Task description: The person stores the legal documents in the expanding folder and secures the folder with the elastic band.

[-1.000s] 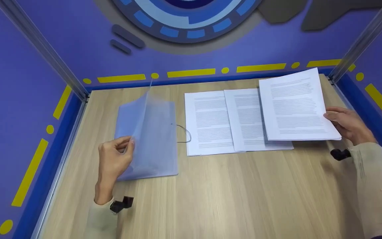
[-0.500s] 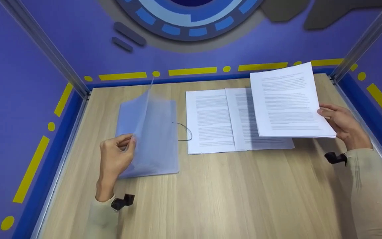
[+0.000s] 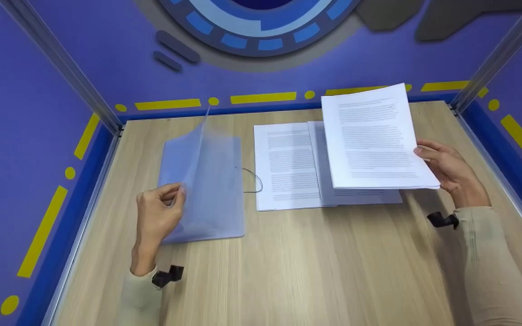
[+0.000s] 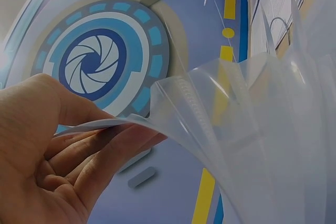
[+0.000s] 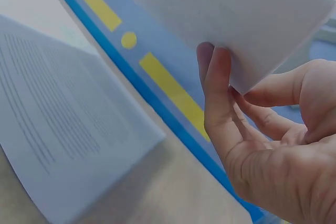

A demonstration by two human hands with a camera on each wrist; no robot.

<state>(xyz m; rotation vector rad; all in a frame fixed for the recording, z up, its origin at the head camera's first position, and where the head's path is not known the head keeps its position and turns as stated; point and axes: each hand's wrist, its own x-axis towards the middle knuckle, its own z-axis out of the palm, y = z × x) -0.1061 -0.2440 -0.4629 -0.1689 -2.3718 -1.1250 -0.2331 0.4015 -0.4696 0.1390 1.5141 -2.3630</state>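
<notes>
My left hand (image 3: 159, 213) pinches the raised cover of a translucent plastic folder (image 3: 218, 194) on the left of the table. In the left wrist view, the thumb and fingers press the clear sheet (image 4: 115, 123) between them, and several pleated inner leaves (image 4: 262, 108) fan out beside it. At the right, my right hand (image 3: 451, 170) holds a stack of printed paper (image 3: 369, 140) by its right edge, tilted above the table. In the right wrist view, the stack's blank underside (image 5: 226, 14) faces the camera, gripped between thumb and fingers.
Two overlapping paper stacks lie mid-table: a left stack (image 3: 286, 167) and a right stack (image 3: 365, 197) partly hidden under the held one. A thin elastic cord (image 3: 261, 181) loops from the folder's right edge. Blue panels (image 3: 261, 81) wall the table's back and sides.
My right hand has carried the held paper stack leftward, so it now covers more of the right stack on the table. The left hand keeps its grip on the folder cover.
</notes>
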